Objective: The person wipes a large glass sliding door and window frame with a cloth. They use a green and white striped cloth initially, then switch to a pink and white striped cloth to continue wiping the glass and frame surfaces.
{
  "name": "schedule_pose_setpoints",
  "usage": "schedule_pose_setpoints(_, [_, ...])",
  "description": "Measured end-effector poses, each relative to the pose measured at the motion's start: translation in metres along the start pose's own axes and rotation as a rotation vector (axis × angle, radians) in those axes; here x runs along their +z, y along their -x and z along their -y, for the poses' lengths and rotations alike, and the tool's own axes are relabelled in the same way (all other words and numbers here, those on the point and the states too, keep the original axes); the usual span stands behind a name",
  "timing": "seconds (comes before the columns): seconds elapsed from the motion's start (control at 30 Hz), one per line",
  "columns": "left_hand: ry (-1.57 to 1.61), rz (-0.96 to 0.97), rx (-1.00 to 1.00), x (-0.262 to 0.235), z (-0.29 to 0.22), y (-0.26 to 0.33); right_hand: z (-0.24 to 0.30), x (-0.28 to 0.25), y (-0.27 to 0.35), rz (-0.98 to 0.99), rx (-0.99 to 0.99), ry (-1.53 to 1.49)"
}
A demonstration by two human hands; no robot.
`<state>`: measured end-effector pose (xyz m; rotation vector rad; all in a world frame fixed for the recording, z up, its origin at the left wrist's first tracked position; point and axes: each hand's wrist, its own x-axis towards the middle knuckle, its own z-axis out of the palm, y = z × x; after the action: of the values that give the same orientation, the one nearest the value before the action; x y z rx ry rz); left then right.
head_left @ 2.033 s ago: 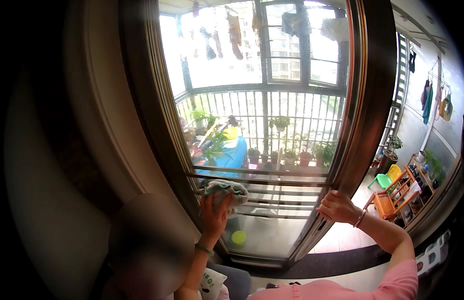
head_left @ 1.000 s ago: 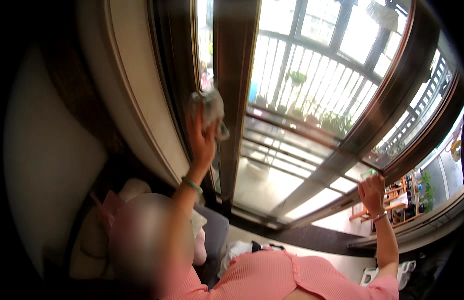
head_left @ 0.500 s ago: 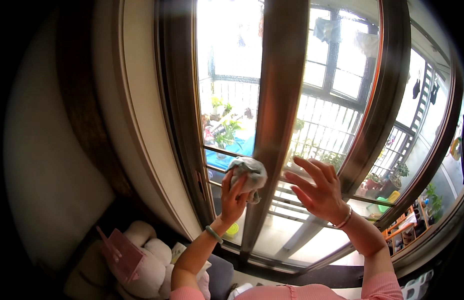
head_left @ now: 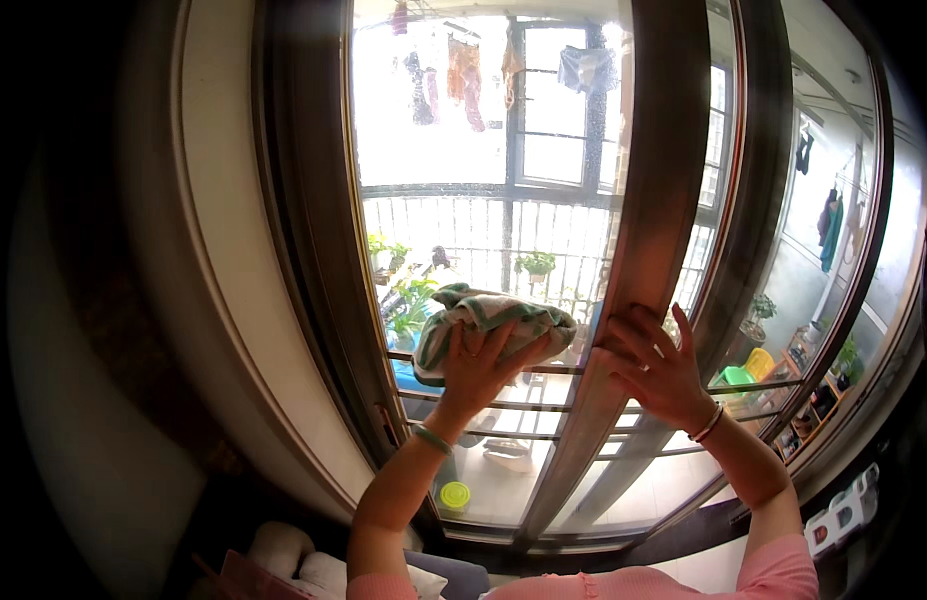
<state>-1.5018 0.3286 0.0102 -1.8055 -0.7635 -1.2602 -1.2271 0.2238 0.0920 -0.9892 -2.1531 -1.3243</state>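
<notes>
Towel (head_left: pixel 496 318): bunched, white with green stripes, raised in front of the glass pane (head_left: pixel 434 150) and overlapping the uppermost of the dark crossbars (head_left: pixel 529 406); whether its far side touches the glass cannot be told.
Left hand (head_left: pixel 479 372): its grip is closed on the towel from below, fingers spread over the near face.
Loose folds: the cloth bulges past the fingers on both sides, so a corner could catch on a bar or slip free if the hold slackens.
Right hand (head_left: pixel 656 368): its grip is released, holding nothing, fingers splayed at the brown stile (head_left: pixel 669 150) (how firmly they press is hidden).
Panel edge: if this glazed panel slides, fingers near the stile could get pinched against the neighbouring frame (head_left: pixel 762 170).
Green bangle (head_left: pixel 432 438): on the left wrist, close before the glazing, so a low sweep could knock it against a bar or the pane.
Bright glass: glare from the balcony side could mask streaks or specks, so patches might be missed.
</notes>
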Motion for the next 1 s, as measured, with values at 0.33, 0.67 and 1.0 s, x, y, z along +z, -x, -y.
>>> schedule_pose_setpoints(0.33, [-0.043,-0.33,0.102,-0.014,0.091,-0.165,-0.004,-0.002,0.011,-0.063,0.104,-0.019])
schedule_pose_setpoints(0.67, [-0.037,-0.432,0.112,-0.051,0.171,-0.275,-0.026,-0.053,-0.126,-0.239,0.045,-0.063])
schedule_pose_setpoints(1.0, [-0.083,0.031,-0.031,-0.023,0.073,0.015,0.016,0.035,-0.16,0.001,-0.266,-0.263])
